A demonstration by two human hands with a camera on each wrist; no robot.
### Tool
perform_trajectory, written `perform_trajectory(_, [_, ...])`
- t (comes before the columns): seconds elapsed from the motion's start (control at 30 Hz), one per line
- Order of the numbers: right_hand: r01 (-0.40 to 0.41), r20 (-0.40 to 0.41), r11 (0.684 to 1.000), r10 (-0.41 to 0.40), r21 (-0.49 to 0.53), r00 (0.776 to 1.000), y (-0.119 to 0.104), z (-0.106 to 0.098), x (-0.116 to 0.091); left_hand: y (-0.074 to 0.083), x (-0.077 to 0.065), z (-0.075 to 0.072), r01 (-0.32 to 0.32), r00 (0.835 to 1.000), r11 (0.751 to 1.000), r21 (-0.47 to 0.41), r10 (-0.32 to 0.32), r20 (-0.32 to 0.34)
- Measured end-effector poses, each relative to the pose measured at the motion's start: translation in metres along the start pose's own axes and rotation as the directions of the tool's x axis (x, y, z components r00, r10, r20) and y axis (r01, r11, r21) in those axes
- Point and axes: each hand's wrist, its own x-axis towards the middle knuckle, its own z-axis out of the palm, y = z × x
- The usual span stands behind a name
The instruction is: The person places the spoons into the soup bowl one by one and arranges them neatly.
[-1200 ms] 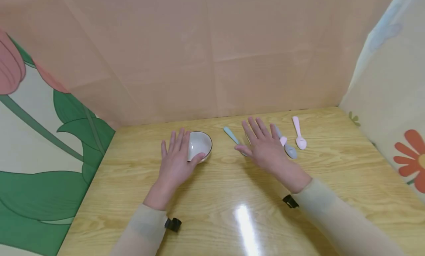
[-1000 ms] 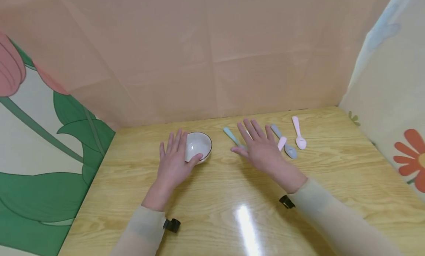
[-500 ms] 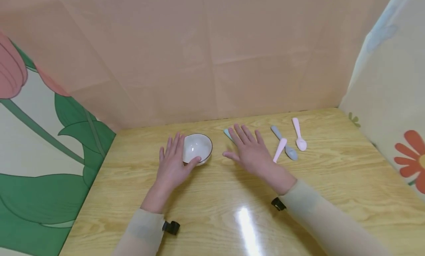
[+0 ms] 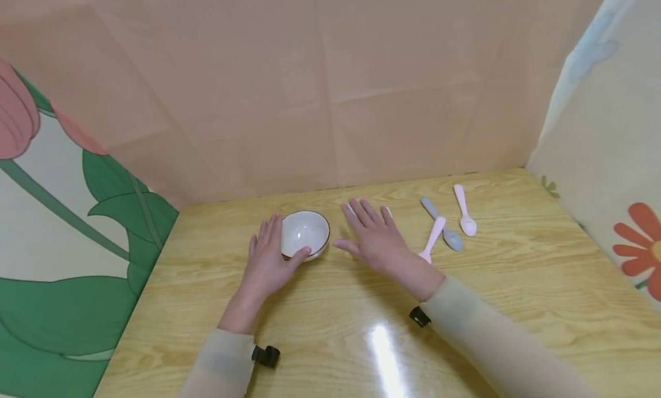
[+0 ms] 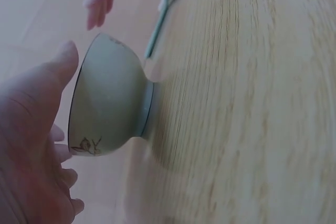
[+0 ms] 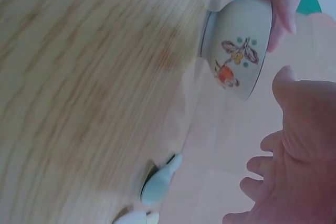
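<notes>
The bowl (image 4: 308, 229) looks glossy, the table (image 4: 320, 340) wood-grained.

A tabletop booth is shown; its wider setting cannot be told. The glossy yellowish wood-grain table (image 4: 320, 329) is enclosed on 3 sides by a creased pinkish-beige sheet (image 4: 330, 100), a green-leaf-patterned left screen (image 4: 46, 317) and a pale red-flowered right screen (image 4: 594, 134).

white floral bowl (image 6: 239, 51), mint spoon (image 6: 156, 187), pink spoons (image 4: 467, 223)
</notes>
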Motion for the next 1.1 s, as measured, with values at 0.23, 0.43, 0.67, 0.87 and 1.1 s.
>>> perform_trajectory(0.23, [0.02,0.042,1.0,-0.02,0.017,0.999,-0.01,0.004,0.003,-0.002,0.0,0.002,0.017,1.0,0.999,-0.031,-0.016,0.017])
perform_trajectory(0.43, [0.028,0.056,1.0,-0.028,0.001,0.998,-0.013,0.007,0.004,-0.006,0.001,0.006,0.039,0.999,0.999,-0.035,-0.038,0.037])
perform_trajectory(0.67, [0.041,0.077,0.999,-0.043,0.019,0.996,-0.013,0.011,0.006,-0.01,0.001,0.008,0.037,0.998,0.998,-0.056,-0.034,0.045])
perform_trajectory(0.87, [0.049,0.084,0.999,-0.051,0.021,0.995,-0.013,0.012,0.005,-0.011,0.001,0.01,0.026,0.999,0.997,-0.077,-0.024,0.03])
perform_trajectory(1.1, [0.066,0.061,0.998,-0.067,0.021,0.996,-0.011,0.012,0.003,-0.011,0.0,0.011,0.042,0.999,0.995,-0.087,-0.039,0.034])
